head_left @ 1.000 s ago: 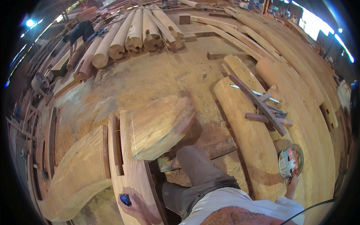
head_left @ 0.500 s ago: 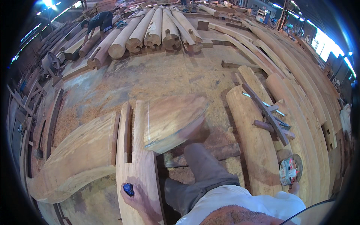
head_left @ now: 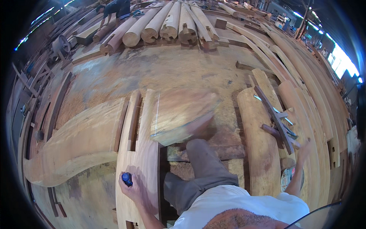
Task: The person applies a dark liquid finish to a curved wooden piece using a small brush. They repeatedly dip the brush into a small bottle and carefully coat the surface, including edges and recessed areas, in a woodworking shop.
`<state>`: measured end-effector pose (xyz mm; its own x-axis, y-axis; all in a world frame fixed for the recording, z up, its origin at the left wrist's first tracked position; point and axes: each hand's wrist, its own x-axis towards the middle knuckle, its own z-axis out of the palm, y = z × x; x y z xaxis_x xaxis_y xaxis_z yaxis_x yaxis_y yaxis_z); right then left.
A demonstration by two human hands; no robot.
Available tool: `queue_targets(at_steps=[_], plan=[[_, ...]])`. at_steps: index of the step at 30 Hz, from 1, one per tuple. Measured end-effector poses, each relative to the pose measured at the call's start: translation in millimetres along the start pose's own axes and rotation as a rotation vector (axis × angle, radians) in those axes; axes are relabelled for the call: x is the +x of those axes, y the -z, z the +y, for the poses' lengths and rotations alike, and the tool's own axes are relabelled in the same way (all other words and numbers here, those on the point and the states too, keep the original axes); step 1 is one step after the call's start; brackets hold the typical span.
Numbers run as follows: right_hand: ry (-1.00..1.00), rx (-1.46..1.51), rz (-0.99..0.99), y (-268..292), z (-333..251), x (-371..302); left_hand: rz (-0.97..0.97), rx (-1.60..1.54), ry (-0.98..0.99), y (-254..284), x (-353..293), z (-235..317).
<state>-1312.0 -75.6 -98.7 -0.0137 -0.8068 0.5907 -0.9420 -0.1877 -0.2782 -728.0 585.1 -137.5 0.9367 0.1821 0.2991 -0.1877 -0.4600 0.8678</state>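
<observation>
My left hand (head_left: 132, 191) is closed around a small blue object (head_left: 127, 179), whose exact kind I cannot make out. It rests on a pale timber beam (head_left: 146, 168) with a long slot near its far end. Large curved wooden pieces extend from both sides of that beam, the left one (head_left: 78, 143) and the right one (head_left: 181, 114). My right hand (head_left: 304, 149) is raised over the logs, smeared by motion, beside a dark wooden bar with a crosspiece (head_left: 275, 121) and a thin metal strip. My right forearm partly covers a round, colourfully labelled container (head_left: 285, 179).
A thick log (head_left: 257, 141) lies to my right, with more long timbers beyond it. Round posts with notched ends (head_left: 169, 30) line the back. A person (head_left: 117, 9) bends over timber at the far left. Sawdust covers parts of the floor (head_left: 183, 70).
My right hand has left the round container and moved forward, up towards the dark bar. My left hand still holds the blue object. The whole view has shifted slightly.
</observation>
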Motion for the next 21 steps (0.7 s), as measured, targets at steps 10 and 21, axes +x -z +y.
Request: queue_targets(at_steps=[10,21], plan=[[0.712,0.702,-0.567,-61,-451,-98,0.105,-0.022,0.189,23,-33,6],[1.007,0.916,-1.293,-15,-618,-263,0.295,0.191,0.178,40,-31,-5]])
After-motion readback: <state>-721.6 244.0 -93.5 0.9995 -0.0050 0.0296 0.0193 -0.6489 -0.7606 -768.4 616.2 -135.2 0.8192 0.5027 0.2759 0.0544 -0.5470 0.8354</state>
